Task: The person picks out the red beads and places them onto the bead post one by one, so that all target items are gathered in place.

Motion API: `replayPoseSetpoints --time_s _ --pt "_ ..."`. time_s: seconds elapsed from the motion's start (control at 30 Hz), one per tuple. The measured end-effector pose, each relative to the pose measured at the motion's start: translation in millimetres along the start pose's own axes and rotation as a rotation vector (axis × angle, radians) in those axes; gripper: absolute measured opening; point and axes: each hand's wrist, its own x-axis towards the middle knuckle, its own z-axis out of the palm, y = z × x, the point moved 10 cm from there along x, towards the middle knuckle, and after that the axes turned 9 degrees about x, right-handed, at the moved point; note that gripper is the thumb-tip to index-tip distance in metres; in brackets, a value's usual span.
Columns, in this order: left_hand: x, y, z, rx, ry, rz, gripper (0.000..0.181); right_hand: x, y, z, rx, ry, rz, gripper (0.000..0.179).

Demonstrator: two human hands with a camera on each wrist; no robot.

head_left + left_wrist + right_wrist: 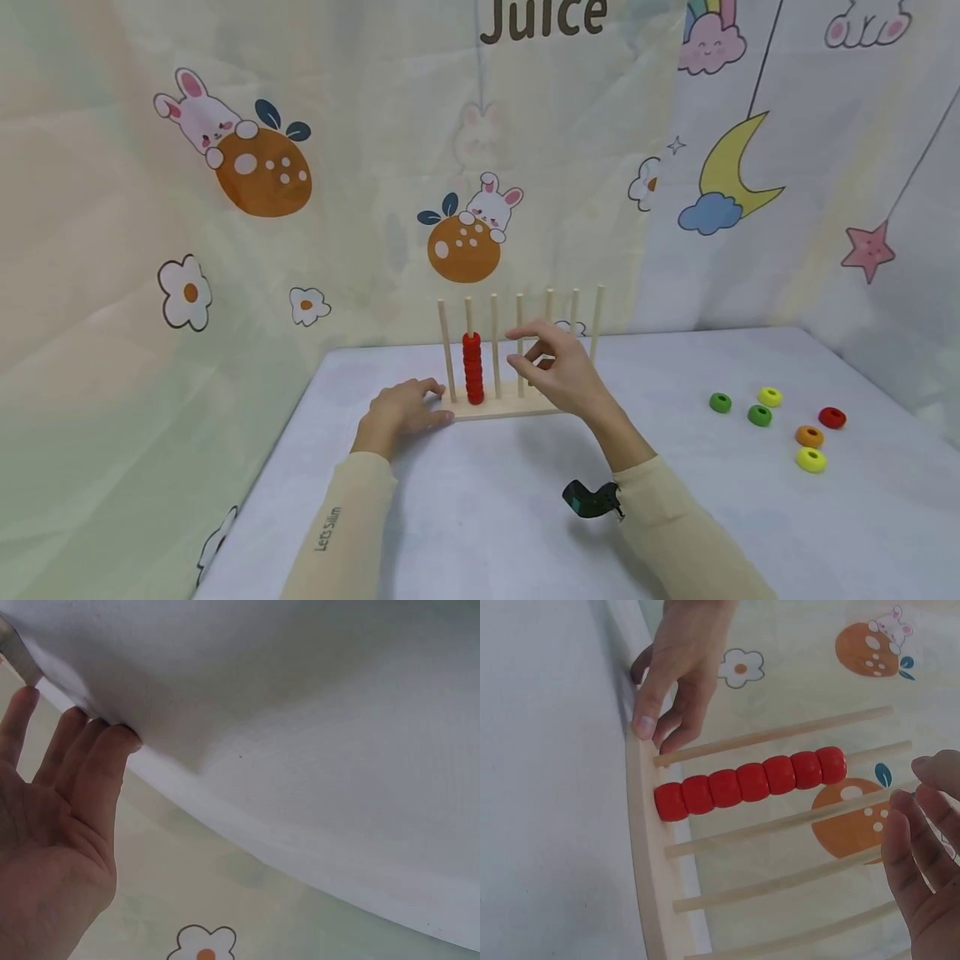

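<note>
A wooden peg stand (pixel 498 407) with several upright rods stands on the table. Red beads (pixel 472 368) are stacked on its second rod from the left; the other rods I can see in the right wrist view carry none. My left hand (pixel 405 410) grips the stand's left end, thumb at the front corner and fingers at the back. In the left wrist view its fingers (pixel 97 757) reach the table surface beside the wood. My right hand (pixel 558 367) hovers by the middle rods, thumb and index finger apart with nothing between them. It hides part of the rods on the right.
On the right side of the table lie loose beads: green ones (pixel 760 415), yellow ones (pixel 811 459), an orange one (pixel 809 436) and a red one (pixel 832 417). A patterned cloth (pixel 360 208) hangs behind the table. A black wrist device (pixel 592 499) sits at the right sleeve.
</note>
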Motion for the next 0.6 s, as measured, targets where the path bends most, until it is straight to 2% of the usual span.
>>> replayPoseSetpoints --time_s 0.27,0.6 --pt "-0.5 -0.6 -2.7 0.012 0.010 0.013 0.059 -13.4 15 -11 0.030 -0.004 0.069 0.028" --pt "3.3 -1.0 0.4 0.005 -0.002 0.016 0.060 -31.8 32 -33 -0.039 -0.004 0.138 0.027"
